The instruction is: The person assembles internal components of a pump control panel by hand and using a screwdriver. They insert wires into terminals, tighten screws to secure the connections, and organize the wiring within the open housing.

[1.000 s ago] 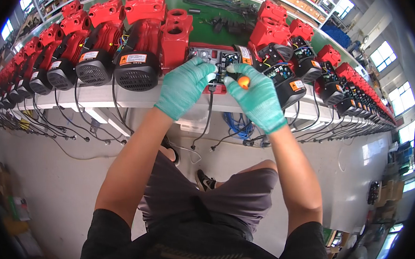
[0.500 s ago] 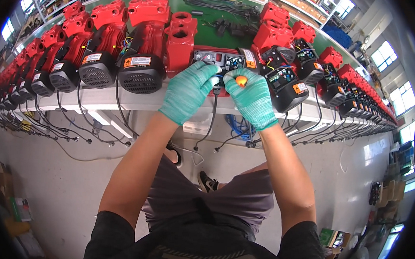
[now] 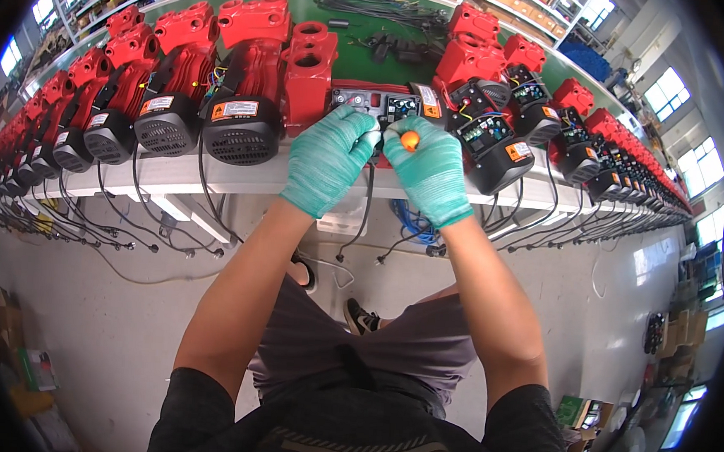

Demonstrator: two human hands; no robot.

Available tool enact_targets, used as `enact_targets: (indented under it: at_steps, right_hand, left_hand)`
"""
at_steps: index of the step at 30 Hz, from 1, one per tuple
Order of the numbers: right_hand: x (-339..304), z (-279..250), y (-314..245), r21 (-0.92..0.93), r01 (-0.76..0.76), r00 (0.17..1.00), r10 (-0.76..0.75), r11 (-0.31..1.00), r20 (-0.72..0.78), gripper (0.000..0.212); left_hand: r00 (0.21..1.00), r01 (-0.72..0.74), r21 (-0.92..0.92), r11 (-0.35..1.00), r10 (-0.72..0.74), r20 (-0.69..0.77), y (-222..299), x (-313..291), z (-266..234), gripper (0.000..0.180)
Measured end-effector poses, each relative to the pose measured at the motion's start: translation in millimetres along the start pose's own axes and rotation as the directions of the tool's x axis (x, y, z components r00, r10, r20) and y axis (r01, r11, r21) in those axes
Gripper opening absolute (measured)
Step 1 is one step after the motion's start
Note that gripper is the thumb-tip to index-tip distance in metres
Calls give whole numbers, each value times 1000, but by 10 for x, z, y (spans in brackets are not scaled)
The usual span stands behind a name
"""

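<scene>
An uncovered black terminal box (image 3: 370, 101) with a small circuit board (image 3: 402, 107) faces me on a red pump at the middle of the bench. My left hand (image 3: 330, 159), in a green knit glove, is closed at the box's near edge; its pinched fingertips hide whatever they grip. Beside it, my gloved right hand (image 3: 428, 174) wraps round a screwdriver, whose orange handle end (image 3: 411, 140) points up at me. The screwdriver's tip is out of sight between the hands. A black power cable (image 3: 368, 214) hangs below the box, between my wrists.
Red pumps with black motor covers (image 3: 240, 140) stand in a long row to the left. More pumps with open wiring boxes (image 3: 488, 143) line the right. Coiled black cables (image 3: 379, 7) lie on the green bench top (image 3: 305, 9). Plugs and cords dangle along the front edge.
The right hand and screwdriver handle have shifted slightly left, and the handle end is tilted a little differently. The left hand keeps its pinch beside the box. The whole view has moved slightly.
</scene>
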State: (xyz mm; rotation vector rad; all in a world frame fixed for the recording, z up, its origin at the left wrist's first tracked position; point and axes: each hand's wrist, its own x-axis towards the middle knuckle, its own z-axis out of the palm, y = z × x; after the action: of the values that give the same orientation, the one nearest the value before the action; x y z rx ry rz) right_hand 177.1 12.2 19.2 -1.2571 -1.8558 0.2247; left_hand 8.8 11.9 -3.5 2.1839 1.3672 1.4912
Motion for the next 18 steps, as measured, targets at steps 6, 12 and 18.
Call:
enact_targets:
  at_steps: [6,12,18]
  right_hand:
    - [-230,-653,32,520,-321,945,306,792,117,16]
    - [-460,-1244,-421,142,-117,993,115,983,21,24]
    - [-507,-1483,-479,288,36,989,7,957,-149,39]
  left_hand:
    - [996,-47,59,997,51,-76,-44,-35,75,16]
    - [992,-66,123,990,79,-103,-49,-52,117,15]
    - [990,-68,159,985,86,-111,-14,-35,127,14]
